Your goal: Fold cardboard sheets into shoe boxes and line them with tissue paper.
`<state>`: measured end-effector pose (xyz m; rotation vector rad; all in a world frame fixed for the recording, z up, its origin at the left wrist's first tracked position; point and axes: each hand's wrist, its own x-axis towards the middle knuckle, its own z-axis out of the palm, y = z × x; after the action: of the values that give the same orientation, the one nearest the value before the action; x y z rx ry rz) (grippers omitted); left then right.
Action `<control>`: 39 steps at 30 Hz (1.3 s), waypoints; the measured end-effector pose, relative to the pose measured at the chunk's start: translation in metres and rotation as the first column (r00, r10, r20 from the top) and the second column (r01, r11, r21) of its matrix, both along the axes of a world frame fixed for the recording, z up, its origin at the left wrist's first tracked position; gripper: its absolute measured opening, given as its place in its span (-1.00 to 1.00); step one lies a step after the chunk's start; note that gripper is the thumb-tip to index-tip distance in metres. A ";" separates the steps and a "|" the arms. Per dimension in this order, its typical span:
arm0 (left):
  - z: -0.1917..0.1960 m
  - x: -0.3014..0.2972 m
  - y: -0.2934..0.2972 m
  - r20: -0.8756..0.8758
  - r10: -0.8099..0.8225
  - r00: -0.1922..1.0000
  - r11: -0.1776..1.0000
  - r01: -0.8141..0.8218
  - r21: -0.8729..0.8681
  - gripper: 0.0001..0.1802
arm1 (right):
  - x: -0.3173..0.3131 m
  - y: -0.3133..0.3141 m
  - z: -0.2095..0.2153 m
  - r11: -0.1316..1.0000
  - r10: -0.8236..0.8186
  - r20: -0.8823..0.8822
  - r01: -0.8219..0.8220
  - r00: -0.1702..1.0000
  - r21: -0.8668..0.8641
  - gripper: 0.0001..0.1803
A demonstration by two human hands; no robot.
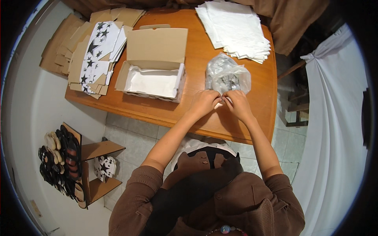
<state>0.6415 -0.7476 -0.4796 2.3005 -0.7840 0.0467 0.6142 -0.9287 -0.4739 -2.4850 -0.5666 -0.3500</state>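
My left hand and my right hand meet above the table near its front edge, thumbs and fingertips pinched together. Something small and pale is between them, too small and covered to name. Just beyond the fingers sits a clear plastic bag, its mouth spread, with silvery-grey small contents that I cannot identify. To the left of my hands stands a cardboard box with its lid up, lined with white paper. Dark star shapes show on its outer side.
A stack of white paper sheets lies at the back right. Flattened cardboard boxes, some star-printed, pile up at the left. Below the wooden table, sandals crowd a shelf. White cloth hangs at the right.
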 end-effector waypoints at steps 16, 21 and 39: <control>0.040 0.056 0.233 0.250 0.304 0.919 0.944 -0.256 -0.208 -0.85 | 0.096 0.218 0.033 0.966 0.069 -0.094 -0.043 0.993 0.256 -0.86; 0.026 0.086 0.325 0.284 0.492 0.823 0.866 -0.429 -0.259 -0.82 | 0.138 0.288 0.014 0.943 0.089 -0.375 0.043 0.923 0.330 -0.75; -0.009 0.120 0.399 -0.483 0.148 0.863 0.975 -0.208 -0.073 -0.60 | 0.231 0.372 0.015 0.918 0.344 0.091 -0.314 0.935 -0.243 -0.83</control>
<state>0.7614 -0.3486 -0.4883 2.1284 -0.3020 -0.3670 0.8451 -0.5569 -0.4587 -2.5275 -1.1204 -0.3323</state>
